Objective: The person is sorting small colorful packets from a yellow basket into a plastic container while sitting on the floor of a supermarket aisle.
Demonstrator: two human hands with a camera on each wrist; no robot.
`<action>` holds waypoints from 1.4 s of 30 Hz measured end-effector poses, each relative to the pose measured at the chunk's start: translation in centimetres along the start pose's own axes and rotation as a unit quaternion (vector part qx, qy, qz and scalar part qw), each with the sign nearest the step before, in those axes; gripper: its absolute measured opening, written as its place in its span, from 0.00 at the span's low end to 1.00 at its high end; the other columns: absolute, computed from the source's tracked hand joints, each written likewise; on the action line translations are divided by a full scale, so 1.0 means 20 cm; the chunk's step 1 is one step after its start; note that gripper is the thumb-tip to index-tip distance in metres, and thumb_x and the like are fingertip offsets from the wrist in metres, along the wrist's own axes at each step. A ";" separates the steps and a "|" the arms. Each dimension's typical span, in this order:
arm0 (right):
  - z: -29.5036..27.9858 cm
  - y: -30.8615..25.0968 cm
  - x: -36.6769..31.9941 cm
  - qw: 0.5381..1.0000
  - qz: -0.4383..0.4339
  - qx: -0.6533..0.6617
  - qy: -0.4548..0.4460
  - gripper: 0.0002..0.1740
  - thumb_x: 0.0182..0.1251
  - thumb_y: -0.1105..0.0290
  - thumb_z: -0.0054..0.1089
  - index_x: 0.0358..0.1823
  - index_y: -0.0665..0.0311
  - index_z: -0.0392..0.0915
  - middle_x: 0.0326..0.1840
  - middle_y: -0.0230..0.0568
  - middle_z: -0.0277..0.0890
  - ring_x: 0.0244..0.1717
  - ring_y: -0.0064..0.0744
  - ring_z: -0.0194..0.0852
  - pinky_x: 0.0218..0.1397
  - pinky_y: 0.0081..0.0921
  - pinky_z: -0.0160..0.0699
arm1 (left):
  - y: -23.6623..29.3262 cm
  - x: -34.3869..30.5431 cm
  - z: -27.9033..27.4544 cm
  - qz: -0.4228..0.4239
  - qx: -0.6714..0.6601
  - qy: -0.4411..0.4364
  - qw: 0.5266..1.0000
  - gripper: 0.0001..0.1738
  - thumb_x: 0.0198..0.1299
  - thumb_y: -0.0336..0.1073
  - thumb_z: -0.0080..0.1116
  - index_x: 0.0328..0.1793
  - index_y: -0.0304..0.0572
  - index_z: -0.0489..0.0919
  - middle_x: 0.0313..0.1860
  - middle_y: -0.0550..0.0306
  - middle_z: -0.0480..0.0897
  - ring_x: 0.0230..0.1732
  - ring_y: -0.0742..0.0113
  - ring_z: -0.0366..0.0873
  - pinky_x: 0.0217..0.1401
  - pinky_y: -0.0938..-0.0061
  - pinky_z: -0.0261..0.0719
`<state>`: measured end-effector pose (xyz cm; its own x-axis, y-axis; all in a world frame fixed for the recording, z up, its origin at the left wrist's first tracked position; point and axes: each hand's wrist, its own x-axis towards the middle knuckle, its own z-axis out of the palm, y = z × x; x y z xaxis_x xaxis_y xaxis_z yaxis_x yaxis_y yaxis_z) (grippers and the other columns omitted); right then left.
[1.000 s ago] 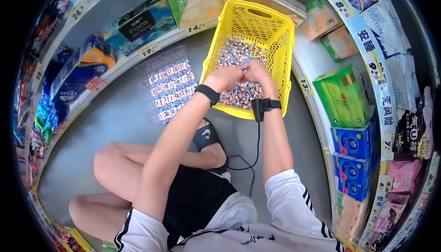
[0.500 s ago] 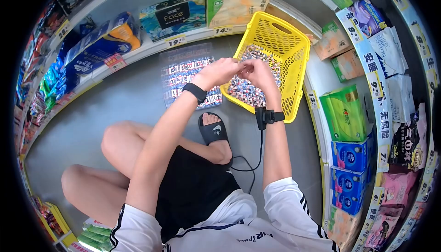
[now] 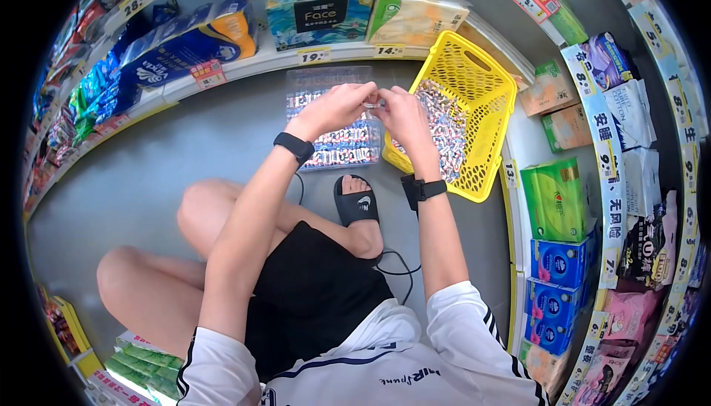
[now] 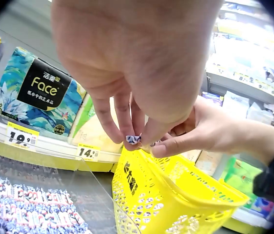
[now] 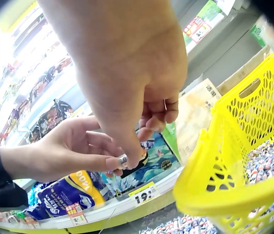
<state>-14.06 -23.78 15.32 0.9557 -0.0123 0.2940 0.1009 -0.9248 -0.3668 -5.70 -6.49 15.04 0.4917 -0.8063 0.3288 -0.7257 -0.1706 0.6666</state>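
Both hands meet above the gap between a clear box and a yellow basket. In the left wrist view a small wrapped candy (image 4: 133, 140) is pinched in the fingertips of the left hand (image 3: 335, 110). The right hand (image 3: 406, 118) is close beside it, thumb and fingers together; in the right wrist view a candy end (image 5: 123, 160) shows between the two hands' fingertips. Whether they hold one candy or two I cannot tell. Rows of wrapped candies (image 3: 342, 155) lie in the clear box (image 3: 326, 76). Many loose candies (image 3: 449, 128) lie in the yellow basket (image 3: 485, 87).
Shelves with tissue packs (image 3: 320, 15) curve around the back and left. More packs, such as a green one (image 3: 554, 200), stand on the right shelves. The person's sandalled foot (image 3: 357, 202) is on the floor below the box, with a black cable (image 3: 400, 273) beside it.
Both hands have moved from over the basket towards the clear box, staying together. The head view has shifted, so shelves, box and basket appear further right.
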 end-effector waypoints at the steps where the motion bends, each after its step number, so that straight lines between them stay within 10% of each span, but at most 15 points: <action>1: 0.03 -0.04 0.01 1.000 0.007 0.000 -0.008 0.17 0.54 0.69 0.74 0.46 0.61 0.83 0.39 0.45 0.77 0.43 0.50 0.81 0.44 0.43 0.80 | -0.02 -0.03 -0.02 -0.001 0.012 0.006 1.000 0.10 0.63 0.27 0.58 0.48 0.37 0.71 0.44 0.43 0.84 0.51 0.40 0.81 0.50 0.53 0.78; 12: 0.31 -0.16 0.04 0.995 -0.024 0.093 -0.011 0.09 0.54 0.75 0.70 0.38 0.64 0.83 0.39 0.46 0.82 0.47 0.50 0.81 0.50 0.44 0.81 | -0.23 -0.23 -0.05 -0.073 -0.002 -0.001 0.997 0.08 0.62 0.26 0.58 0.45 0.37 0.74 0.40 0.44 0.84 0.47 0.39 0.81 0.47 0.54 0.78; 29: 1.02 -0.12 -0.12 0.909 0.351 0.018 -0.223 0.15 0.46 0.61 0.80 0.33 0.59 0.87 0.38 0.52 0.87 0.47 0.50 0.87 0.53 0.40 0.84 | -0.61 -0.52 0.32 -0.195 0.239 -0.264 0.914 0.15 0.55 0.24 0.59 0.49 0.38 0.84 0.60 0.51 0.81 0.59 0.49 0.82 0.55 0.57 0.85; 42: 1.22 -0.03 -0.23 0.907 0.361 0.038 -0.213 0.09 0.47 0.68 0.75 0.32 0.55 0.88 0.42 0.51 0.88 0.48 0.51 0.87 0.52 0.40 0.85 | -0.63 -0.59 0.47 -0.234 0.304 -0.409 0.828 0.16 0.67 0.36 0.56 0.59 0.57 0.83 0.62 0.64 0.81 0.62 0.58 0.81 0.59 0.60 0.83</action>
<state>-11.82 -13.87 -7.47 0.7990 -0.4413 -0.4084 -0.5903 -0.7053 -0.3926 -6.91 -0.03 -3.46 0.4770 -0.6427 -0.5995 -0.7786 -0.6255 0.0510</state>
